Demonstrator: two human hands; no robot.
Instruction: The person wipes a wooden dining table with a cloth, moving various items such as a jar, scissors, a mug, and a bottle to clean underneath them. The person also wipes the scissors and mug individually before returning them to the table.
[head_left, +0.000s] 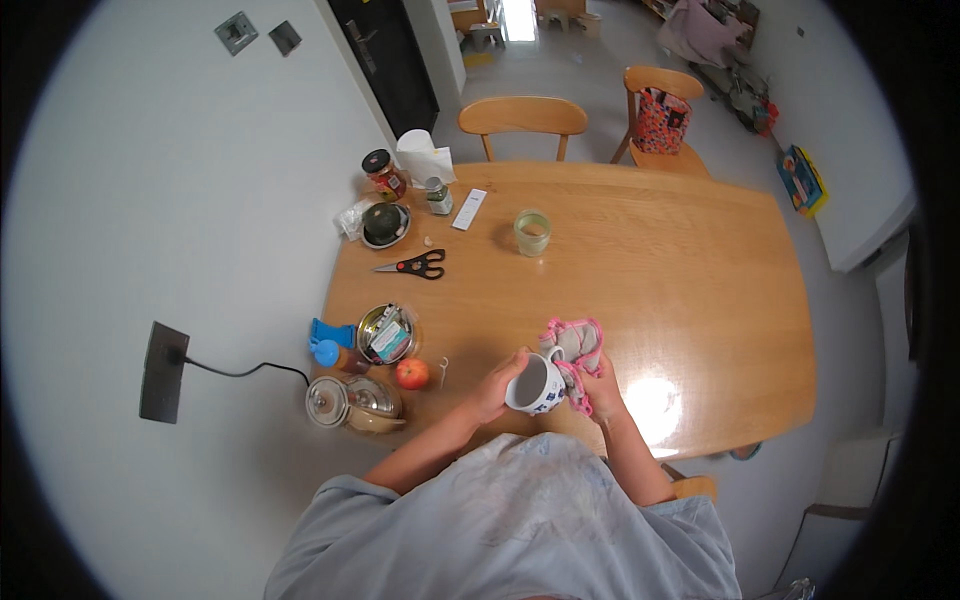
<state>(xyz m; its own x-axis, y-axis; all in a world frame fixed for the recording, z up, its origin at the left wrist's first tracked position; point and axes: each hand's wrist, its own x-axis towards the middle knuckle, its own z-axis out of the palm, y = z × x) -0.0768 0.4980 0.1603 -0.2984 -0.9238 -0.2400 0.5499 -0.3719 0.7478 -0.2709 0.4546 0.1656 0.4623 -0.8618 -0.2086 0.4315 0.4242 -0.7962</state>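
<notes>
A white mug (535, 385) with blue figures on its side is tilted in front of me, over the near edge of the table. My left hand (495, 390) grips it from the left, thumb near the rim. In my right hand (602, 391) is a grey cloth with pink edging (576, 343), bunched beside the mug's handle (555, 353). The cloth touches or nearly touches the mug on that side. The mug's mouth faces up and to the left, and its inside looks pale.
A glass (532, 233) with pale liquid stands farther back on the wooden table (675, 285). To the left are scissors (420, 265), an apple (412, 373), a metal bowl (385, 334) of small packets, a glass kettle (352, 403) and several jars. Chairs (523, 117) stand beyond.
</notes>
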